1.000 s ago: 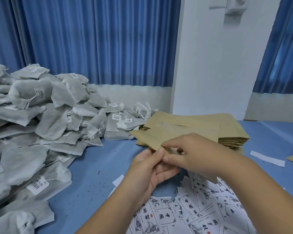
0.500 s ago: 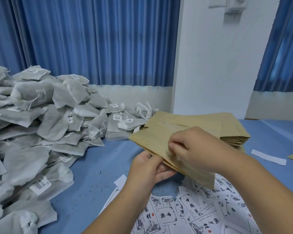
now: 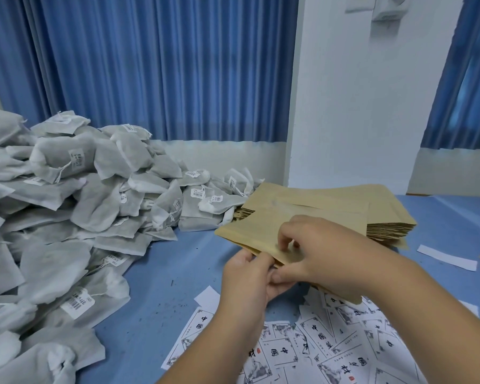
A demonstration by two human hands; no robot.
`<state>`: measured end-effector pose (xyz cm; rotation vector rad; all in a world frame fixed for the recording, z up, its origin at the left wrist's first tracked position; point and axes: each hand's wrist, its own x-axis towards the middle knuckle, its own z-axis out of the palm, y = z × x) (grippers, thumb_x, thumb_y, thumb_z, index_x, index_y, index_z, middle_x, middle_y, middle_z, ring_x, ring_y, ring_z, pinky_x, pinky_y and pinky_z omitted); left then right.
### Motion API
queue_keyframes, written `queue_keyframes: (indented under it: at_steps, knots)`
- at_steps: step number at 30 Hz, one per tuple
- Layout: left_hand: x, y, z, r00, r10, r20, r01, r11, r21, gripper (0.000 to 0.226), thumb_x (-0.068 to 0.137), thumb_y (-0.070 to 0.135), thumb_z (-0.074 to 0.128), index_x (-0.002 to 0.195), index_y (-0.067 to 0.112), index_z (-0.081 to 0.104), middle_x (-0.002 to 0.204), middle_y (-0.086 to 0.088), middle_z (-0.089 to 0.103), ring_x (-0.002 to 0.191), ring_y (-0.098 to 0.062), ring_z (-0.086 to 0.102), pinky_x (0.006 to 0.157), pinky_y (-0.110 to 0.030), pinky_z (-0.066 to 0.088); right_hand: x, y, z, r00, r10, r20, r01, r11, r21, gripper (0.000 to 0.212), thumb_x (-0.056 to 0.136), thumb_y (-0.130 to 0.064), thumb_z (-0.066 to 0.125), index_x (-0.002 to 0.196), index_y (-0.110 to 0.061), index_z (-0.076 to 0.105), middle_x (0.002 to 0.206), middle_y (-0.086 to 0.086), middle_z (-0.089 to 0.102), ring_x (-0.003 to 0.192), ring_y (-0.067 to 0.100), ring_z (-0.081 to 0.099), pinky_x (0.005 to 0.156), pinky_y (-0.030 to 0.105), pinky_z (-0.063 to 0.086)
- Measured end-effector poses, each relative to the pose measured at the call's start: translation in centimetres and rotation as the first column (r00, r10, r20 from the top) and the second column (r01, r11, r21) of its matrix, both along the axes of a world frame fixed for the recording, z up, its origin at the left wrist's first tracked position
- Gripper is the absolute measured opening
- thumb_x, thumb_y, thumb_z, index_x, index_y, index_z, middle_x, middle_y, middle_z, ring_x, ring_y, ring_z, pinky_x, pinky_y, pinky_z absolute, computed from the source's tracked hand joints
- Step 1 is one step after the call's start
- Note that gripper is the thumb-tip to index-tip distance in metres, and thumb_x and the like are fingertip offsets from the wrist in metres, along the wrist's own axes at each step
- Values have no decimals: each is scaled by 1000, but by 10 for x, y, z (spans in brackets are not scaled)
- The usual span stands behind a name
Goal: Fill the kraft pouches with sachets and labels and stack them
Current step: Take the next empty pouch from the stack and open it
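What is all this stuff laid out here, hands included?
sachets: many, grey-white, heaped on the table's left.
pouch stack: one, tan, behind the hands.
held pouch: one, tan, between both hands.
labels: many, white with black print, under the forearms.
paper strip: one, white, table's right.
table: one, blue.
curtains: two, blue, behind.
wall: white, between curtains.
left hand: grips held pouch's near edge.
right hand: pinches it too.

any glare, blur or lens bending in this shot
Head view: soft light, no glare; the curtain leans at the left edge from wide-angle bending; left hand and right hand gripping the kraft pouch look slightly soft; the sachet barcode is crisp.
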<state>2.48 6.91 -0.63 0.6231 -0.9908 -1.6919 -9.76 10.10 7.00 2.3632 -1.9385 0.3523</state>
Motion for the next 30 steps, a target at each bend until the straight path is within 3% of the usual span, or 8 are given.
queue_keyframes:
  at_steps: [3,7,11,16,18,21,26,30]
  knots:
    - [1,0,-1,1000,-3,31,3,1000,0,21,90,-2,52,104,3,67,93,-18,73,80,-26,73,68,-34,59,1,-2,-3,999,8,46,-7,999,-34,30,71,-55,68,82,-30,53,88,-13,52,85,6,51,77,31,47]
    - [1,-1,-1,994,-31,103,34,999,-36,22,89,-1,50,103,7,64,84,-13,74,74,-25,73,72,-39,60,-3,-2,0,998,-14,62,15,1000,-16,19,80,-40,66,68,-29,54,84,-11,55,84,8,53,78,34,48]
    - [-1,-2,1,997,-39,63,39,999,-2,26,89,2,44,109,9,58,85,-17,73,78,-33,73,73,-45,60,5,-1,-1,999,6,-50,-12,991,-133,11,85,-35,56,80,-24,56,87,-8,59,84,15,54,71,34,48]
    - [1,-5,-2,999,-32,24,32,999,35,21,96,16,45,108,6,59,80,-12,72,76,-32,72,63,-39,59,20,0,-4,991,88,-100,-100,987,-125,10,92,-22,44,83,-20,45,87,0,56,81,24,54,70,39,46]
    - [3,-8,-2,995,-92,31,91,996,23,22,96,18,50,114,7,58,88,-12,72,78,-33,72,65,-39,59,18,0,-3,994,74,-78,-84,988,-129,11,93,-21,43,82,-19,44,86,1,56,80,25,54,71,42,46]
    - [6,-12,-1,979,-202,37,202,979,-4,24,93,9,52,116,4,57,99,-19,72,82,-34,72,68,-38,59,12,1,-1,998,55,-37,-60,987,-146,12,93,-22,44,83,-17,46,85,1,58,80,25,54,72,42,47]
    - [6,-14,-1,978,-207,-16,207,978,-34,27,92,-5,42,108,3,61,82,-14,72,73,-24,72,62,-33,59,18,-1,-8,994,55,-98,-66,992,-109,13,91,-19,43,79,-20,39,85,2,56,79,25,54,67,40,47]
    - [5,-14,0,975,-219,-36,217,974,-71,34,87,-15,36,109,-3,59,82,-15,71,75,-24,72,64,-34,59,12,-2,-9,998,67,-8,-67,992,-106,11,91,-20,46,80,-18,45,81,2,58,76,24,54,67,42,48]
